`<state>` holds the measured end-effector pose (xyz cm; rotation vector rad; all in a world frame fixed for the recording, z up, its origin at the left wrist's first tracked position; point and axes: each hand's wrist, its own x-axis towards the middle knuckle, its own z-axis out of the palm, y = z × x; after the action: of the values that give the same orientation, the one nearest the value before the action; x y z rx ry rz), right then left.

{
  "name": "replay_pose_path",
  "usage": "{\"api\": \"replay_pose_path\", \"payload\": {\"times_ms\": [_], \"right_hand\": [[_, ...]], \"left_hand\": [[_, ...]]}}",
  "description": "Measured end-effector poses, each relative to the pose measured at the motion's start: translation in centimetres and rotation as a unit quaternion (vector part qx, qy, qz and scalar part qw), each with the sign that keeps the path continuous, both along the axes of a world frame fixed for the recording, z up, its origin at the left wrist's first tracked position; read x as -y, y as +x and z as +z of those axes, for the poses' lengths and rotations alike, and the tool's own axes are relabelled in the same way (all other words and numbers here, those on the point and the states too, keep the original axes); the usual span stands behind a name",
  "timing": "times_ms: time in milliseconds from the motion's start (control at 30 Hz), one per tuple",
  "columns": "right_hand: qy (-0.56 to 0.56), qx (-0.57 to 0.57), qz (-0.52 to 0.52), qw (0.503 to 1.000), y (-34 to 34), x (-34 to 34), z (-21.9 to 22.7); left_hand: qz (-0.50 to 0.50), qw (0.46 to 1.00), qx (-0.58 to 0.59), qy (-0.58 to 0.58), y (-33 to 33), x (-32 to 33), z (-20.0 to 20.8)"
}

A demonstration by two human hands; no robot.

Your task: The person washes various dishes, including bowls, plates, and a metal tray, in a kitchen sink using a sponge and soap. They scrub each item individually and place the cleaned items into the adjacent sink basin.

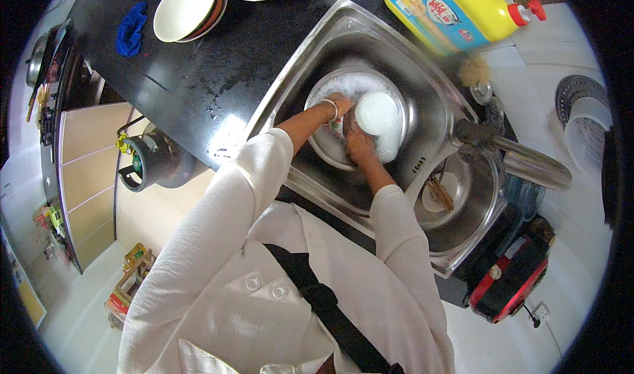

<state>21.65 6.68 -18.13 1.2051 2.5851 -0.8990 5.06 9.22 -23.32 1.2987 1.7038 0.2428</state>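
In the left basin of the steel sink sits a round metal basin (318, 150) with sudsy water. Both my hands are down in it. My left hand (339, 104), a bangle at its wrist, is bent at the basin's far left; its fingertips are partly hidden. My right hand (359, 144) is closed lower down, close against a white round bowl (378, 113) covered in suds. Between the hands shows a small piece of white ware with a red and green pattern (339, 126), mostly hidden.
A faucet (528, 159) reaches over the smaller right basin (462, 232), where a pale dish and wooden chopsticks (440, 194) lie. A yellow detergent jug (456, 10) stands behind the sink. Stacked bowls (185, 10) and a blue cloth (131, 30) rest on the black counter.
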Motion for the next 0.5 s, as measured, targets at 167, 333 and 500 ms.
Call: {"api": "replay_pose_path", "payload": {"times_ms": [167, 333, 500], "right_hand": [[-0.109, -0.147, -0.095, 0.978, -2.1, 0.7, 2.3], [-0.078, -0.122, -0.013, 0.989, -0.5, 2.0, 0.7], [0.010, 0.004, 0.140, 0.990, -0.5, 0.3, 0.3]], "left_hand": [[0.233, 0.966, -0.013, 0.110, 2.9, 3.4, 11.6], [-0.103, 0.985, -0.111, 0.079, 1.7, 1.6, 7.3], [-0.181, 0.973, -0.138, 0.047, -0.7, -0.9, -2.5]]}}
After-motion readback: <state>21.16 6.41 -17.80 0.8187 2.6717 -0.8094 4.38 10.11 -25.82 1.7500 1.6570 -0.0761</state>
